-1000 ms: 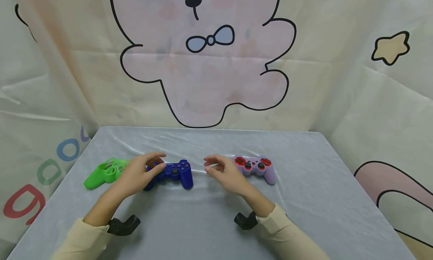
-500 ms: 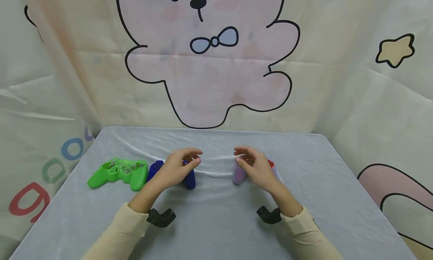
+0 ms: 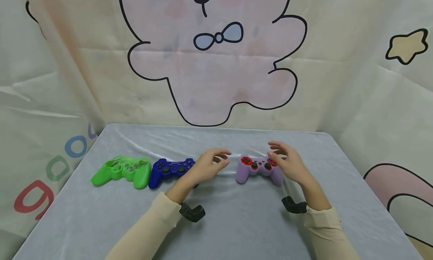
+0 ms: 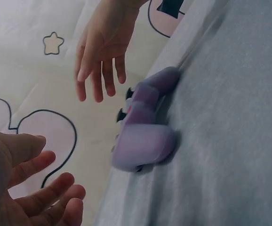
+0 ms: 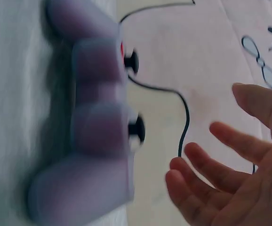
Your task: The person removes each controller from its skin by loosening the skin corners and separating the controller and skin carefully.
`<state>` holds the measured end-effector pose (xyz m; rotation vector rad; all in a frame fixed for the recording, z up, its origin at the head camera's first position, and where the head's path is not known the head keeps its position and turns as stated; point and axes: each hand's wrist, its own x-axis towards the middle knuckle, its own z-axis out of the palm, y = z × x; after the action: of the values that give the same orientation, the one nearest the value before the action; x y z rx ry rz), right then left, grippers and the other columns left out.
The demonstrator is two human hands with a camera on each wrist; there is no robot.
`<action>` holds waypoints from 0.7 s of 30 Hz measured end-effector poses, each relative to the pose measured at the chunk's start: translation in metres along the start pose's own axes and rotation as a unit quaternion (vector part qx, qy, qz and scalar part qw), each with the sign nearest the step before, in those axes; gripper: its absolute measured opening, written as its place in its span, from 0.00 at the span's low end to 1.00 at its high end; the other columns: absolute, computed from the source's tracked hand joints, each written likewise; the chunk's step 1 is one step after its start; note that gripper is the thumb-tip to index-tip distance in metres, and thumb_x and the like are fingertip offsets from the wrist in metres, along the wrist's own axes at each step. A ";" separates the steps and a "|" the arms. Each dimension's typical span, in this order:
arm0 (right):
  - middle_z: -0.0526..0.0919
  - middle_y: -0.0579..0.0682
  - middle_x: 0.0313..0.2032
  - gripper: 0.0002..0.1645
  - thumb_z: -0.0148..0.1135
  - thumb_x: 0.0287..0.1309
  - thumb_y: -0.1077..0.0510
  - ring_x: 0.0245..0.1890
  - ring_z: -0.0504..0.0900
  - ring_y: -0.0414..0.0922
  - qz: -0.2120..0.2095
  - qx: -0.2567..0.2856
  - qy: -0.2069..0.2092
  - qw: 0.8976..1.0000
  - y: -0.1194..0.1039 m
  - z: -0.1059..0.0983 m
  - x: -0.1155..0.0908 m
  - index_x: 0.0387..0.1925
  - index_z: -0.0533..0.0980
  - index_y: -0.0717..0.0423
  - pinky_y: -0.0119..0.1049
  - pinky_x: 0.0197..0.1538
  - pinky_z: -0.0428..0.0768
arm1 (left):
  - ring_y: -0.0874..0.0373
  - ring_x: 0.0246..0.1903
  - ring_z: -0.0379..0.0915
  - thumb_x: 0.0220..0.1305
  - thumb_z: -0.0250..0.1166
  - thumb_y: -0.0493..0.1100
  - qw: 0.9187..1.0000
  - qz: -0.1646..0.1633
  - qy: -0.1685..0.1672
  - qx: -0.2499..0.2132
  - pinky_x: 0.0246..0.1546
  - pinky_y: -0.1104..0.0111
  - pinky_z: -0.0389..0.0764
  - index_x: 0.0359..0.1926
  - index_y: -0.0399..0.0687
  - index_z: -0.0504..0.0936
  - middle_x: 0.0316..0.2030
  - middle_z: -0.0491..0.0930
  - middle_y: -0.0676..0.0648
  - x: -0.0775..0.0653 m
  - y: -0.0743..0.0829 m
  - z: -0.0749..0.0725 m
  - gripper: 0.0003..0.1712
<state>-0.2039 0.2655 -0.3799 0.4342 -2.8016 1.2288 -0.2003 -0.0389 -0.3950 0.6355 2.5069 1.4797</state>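
Observation:
Three things lie in a row on the grey cloth: a green controller cover (image 3: 141, 173) at left, a blue game controller (image 3: 156, 175) beside it, and a purple game controller (image 3: 242, 173) with red button areas and black sticks farther right. My left hand (image 3: 205, 166) hovers over the right end of the blue controller and hides part of it; its fingers are loosely bent and hold nothing. Above the right end of the purple controller is my right hand (image 3: 292, 164), relaxed, with nothing in it. In the right wrist view its fingers (image 5: 223, 167) stand apart from the purple controller.
A table (image 3: 236, 230) under grey cloth carries everything. Behind and on both sides hang cream curtains (image 3: 365, 102) with a cartoon bear and a star. Each wrist wears a black mount, the left mount (image 3: 192, 212) and the right mount (image 3: 293, 205).
Both hands have swept to the right, the left from the green cover past the blue controller, the right across the purple controller. The controllers and cover stay on the table.

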 end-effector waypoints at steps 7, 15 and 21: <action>0.71 0.69 0.67 0.31 0.59 0.72 0.53 0.62 0.74 0.68 0.019 -0.023 -0.066 0.997 0.018 -0.019 -0.008 0.70 0.67 0.61 0.53 0.53 0.79 | 0.43 0.58 0.77 0.72 0.61 0.42 0.999 -0.007 -0.005 -0.034 0.52 0.53 0.81 0.66 0.47 0.77 0.63 0.77 0.39 0.016 -0.003 0.028 0.23; 0.76 0.75 0.56 0.44 0.68 0.64 0.58 0.50 0.84 0.63 0.065 -0.023 -0.167 0.984 0.037 -0.024 -0.017 0.73 0.57 0.69 0.49 0.48 0.82 | 0.40 0.60 0.77 0.73 0.61 0.42 0.995 -0.056 -0.006 -0.088 0.54 0.54 0.82 0.71 0.46 0.69 0.63 0.75 0.34 0.017 -0.012 0.059 0.28; 0.77 0.71 0.54 0.49 0.70 0.62 0.55 0.50 0.84 0.60 0.075 -0.016 -0.181 0.981 0.041 -0.010 -0.011 0.75 0.54 0.67 0.48 0.49 0.81 | 0.39 0.63 0.75 0.73 0.60 0.44 0.993 -0.062 -0.029 -0.101 0.61 0.50 0.77 0.74 0.46 0.63 0.65 0.73 0.32 0.013 -0.014 0.060 0.32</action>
<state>-0.2057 0.3021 -0.4044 0.4966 -3.2086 1.2396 -0.1950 0.0087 -0.4357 0.4730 2.2697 1.6174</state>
